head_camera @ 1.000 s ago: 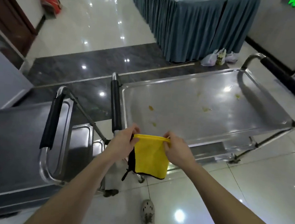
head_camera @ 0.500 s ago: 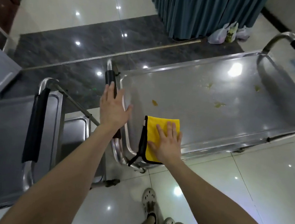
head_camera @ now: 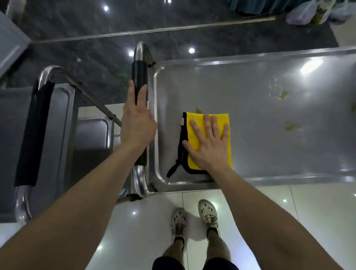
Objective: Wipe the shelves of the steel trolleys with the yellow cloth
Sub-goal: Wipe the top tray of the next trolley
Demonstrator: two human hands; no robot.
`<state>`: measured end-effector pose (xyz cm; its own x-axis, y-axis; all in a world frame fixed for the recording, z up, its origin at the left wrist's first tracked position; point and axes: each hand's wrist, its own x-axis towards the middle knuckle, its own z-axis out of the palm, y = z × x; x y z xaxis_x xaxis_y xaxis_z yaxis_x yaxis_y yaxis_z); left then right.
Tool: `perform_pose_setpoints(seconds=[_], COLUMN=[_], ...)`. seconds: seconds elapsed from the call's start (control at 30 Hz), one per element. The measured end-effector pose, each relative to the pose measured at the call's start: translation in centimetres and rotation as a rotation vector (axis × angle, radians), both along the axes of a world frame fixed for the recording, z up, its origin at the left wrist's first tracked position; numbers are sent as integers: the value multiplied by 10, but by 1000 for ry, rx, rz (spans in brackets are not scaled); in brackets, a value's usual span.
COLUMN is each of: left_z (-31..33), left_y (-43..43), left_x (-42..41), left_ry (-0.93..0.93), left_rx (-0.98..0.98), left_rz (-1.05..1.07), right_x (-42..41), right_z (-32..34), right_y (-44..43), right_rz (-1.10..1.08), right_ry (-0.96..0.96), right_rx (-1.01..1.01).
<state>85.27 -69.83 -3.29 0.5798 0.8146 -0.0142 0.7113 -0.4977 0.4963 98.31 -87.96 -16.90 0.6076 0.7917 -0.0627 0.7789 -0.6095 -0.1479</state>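
The right hand (head_camera: pixel 209 146) has slid the yellow cloth (head_camera: pixel 194 161) farther onto the trolley's top shelf (head_camera: pixel 260 120), palm flat, fingers spread, gripping nothing. The left hand (head_camera: pixel 136 122) lies open on the foam-padded handle (head_camera: pixel 138 73). Best bet: firm pressure and long overlapping strokes toward the yellowish smears (head_camera: pixel 293 126) on that slick, raised-rim steel.

Your yellow cloth (head_camera: pixel 199 117) no longer stretched between both hands, now flat on the top shelf (head_camera: pixel 259 129) under your right hand (head_camera: pixel 209 147), advanced to the nearest stain (head_camera: pixel 198 110), your left hand (head_camera: pixel 136 122) moved onto the black handle (head_camera: pixel 138 73).
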Motion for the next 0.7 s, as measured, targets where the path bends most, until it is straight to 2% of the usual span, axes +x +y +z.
perform_pose_setpoints(seconds=[0.13,0.3,0.5,0.7], left_z=[-5,-4,-3,-3], left_y=[0,2,4,4], left_x=[-1,-3,-2,-1], left_ry=[-15,-51,-76,-47], left_rx=[4,6,18,21], left_rz=[26,46,56,48], right_x=[63,114,99,67], right_z=[-1,-1,-8,-3], right_y=[47,145,231,207], right_rz=[38,46,146,187], right_ry=[-8,13,-12,33], right_rx=[1,52,82,72])
